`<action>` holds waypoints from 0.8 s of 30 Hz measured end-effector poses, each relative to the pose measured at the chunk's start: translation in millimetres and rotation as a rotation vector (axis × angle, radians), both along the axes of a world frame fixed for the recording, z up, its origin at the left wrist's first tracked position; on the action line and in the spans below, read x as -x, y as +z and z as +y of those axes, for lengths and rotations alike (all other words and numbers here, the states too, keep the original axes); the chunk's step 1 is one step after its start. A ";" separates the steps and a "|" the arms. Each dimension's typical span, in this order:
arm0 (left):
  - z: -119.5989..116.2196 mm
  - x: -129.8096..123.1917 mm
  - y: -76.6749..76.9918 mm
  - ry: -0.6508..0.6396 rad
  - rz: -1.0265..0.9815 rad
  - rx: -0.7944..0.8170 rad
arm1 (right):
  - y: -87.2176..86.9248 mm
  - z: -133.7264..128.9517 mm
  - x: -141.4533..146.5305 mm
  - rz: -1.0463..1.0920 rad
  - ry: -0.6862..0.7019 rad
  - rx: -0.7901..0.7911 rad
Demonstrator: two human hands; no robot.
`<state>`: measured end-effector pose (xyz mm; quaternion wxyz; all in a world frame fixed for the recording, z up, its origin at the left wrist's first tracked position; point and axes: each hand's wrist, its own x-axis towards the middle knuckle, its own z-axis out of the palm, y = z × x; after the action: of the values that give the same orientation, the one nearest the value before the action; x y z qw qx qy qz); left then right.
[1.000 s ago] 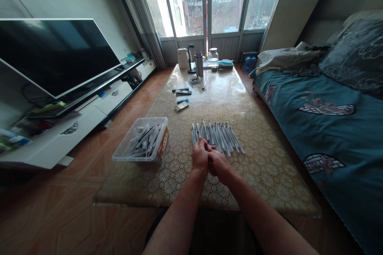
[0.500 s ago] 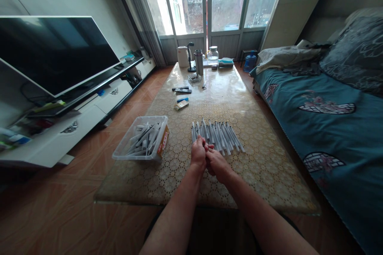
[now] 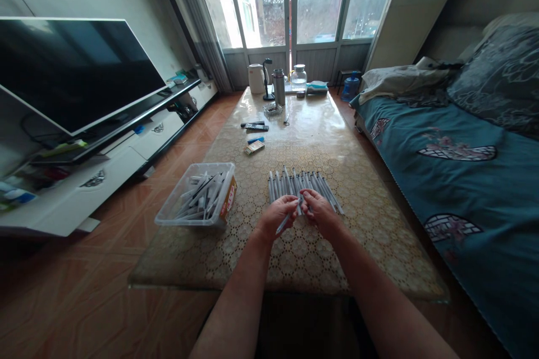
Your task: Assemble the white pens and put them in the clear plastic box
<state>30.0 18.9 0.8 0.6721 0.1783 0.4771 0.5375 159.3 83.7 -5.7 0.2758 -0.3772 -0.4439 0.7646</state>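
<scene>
My left hand is closed around a slim grey-white pen, which slants up to the right with its near end sticking out below the palm. The fingers of my right hand are pinched together at the pen's far end, close to my left fingertips. What the right fingertips cover is partly hidden. Just beyond both hands, a row of several similar pens lies side by side on the patterned table cover.
To the left stands a clear plastic box with several loose white and grey pen parts. Farther back lie a small carton, a blue lighter-like item and remotes. A steel flask, kettle and glass jug stand at the far end.
My hands, pressed together before, have moved slightly apart and turned. The pen now shows below my left palm. My right hand has shifted a little right and up.
</scene>
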 end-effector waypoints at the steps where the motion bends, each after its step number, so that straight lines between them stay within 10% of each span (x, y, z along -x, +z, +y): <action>1: -1.5 0.7 0.8 -0.031 -0.029 -0.006 | -0.1 0.2 1.7 0.014 0.015 0.000; 9: -5.5 6.9 0.2 0.026 -0.367 -0.050 | 0.4 2.5 4.6 0.124 0.022 0.141; 14: -4.1 0.6 0.1 0.266 -0.208 -0.052 | -4.5 2.1 9.1 0.155 -0.130 0.174; 24: 0.2 -4.9 -9.9 0.507 -0.105 0.058 | -9.1 -7.7 13.4 -0.207 0.077 -0.029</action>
<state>34.9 19.1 -9.1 0.5445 0.0059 0.4863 0.6834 145.9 76.0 -14.8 0.2042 -0.4330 -0.4951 0.7251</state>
